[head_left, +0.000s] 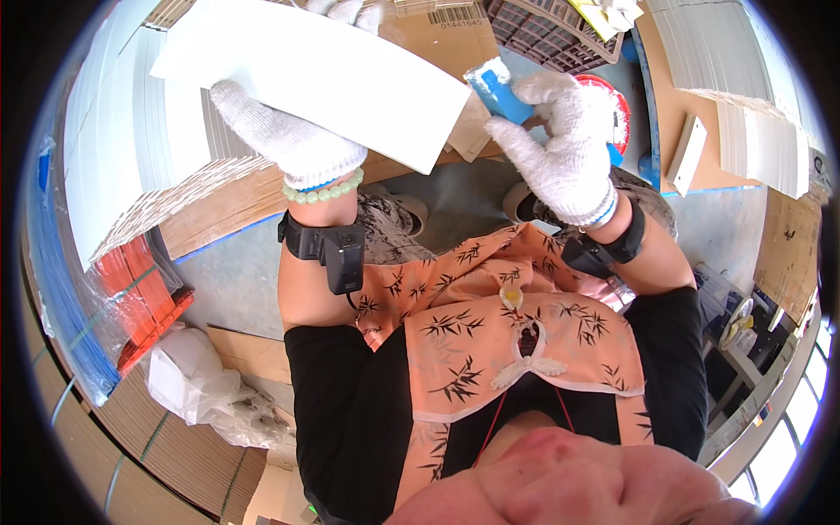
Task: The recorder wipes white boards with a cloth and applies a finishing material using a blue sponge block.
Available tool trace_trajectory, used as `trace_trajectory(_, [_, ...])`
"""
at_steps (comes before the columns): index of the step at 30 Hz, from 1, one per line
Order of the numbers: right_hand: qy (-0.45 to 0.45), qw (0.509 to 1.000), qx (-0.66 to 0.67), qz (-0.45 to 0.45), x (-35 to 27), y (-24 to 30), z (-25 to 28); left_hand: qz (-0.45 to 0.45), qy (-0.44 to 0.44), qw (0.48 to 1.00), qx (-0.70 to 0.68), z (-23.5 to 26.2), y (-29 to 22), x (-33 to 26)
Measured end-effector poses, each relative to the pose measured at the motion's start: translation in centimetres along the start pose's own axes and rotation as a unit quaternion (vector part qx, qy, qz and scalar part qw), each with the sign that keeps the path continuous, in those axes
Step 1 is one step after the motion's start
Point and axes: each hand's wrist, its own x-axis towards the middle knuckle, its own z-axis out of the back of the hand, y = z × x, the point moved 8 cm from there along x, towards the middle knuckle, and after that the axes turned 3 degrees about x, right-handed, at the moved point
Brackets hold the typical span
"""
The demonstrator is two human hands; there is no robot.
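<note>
My left hand (284,136), in a white knit glove with a pale green bead bracelet at the wrist, grips the near edge of a large white sheet (324,74) held flat over the bench. My right hand (560,140), also gloved, is closed around a small blue roller brush (496,87) with a whitish coated head, close to the sheet's right corner. A black band sits on each wrist.
Brown cardboard (420,39) lies under the sheet. A dark plastic crate (547,35) stands at the back, a red-rimmed round tub (617,109) behind my right hand. Stacks of white sheets (118,149) rise left and others (744,96) right. Orange bundles (144,293) and a white plastic bag (206,385) lie lower left.
</note>
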Motion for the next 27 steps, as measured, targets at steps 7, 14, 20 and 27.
trace_trajectory(7, [0.007, 1.0, -0.025, 0.016, 0.2, 0.3, -0.4, -0.004, 0.018, 1.0, -0.008, -0.1, 0.0, 0.0])
trace_trajectory(14, [-0.013, 0.998, -0.009, -0.055, 0.0, -1.4, -0.1, 0.025, 0.061, 0.996, -0.064, -0.6, 0.1, 0.0])
trace_trajectory(20, [0.012, 0.998, -0.041, 0.055, 0.4, 1.2, -0.1, 0.015, 0.105, 0.994, -0.027, -1.1, 0.1, 0.0])
trace_trajectory(27, [0.014, 0.996, -0.085, -0.028, 0.7, -1.9, -0.3, 0.027, 0.017, 0.996, -0.085, 4.6, -1.4, 0.0])
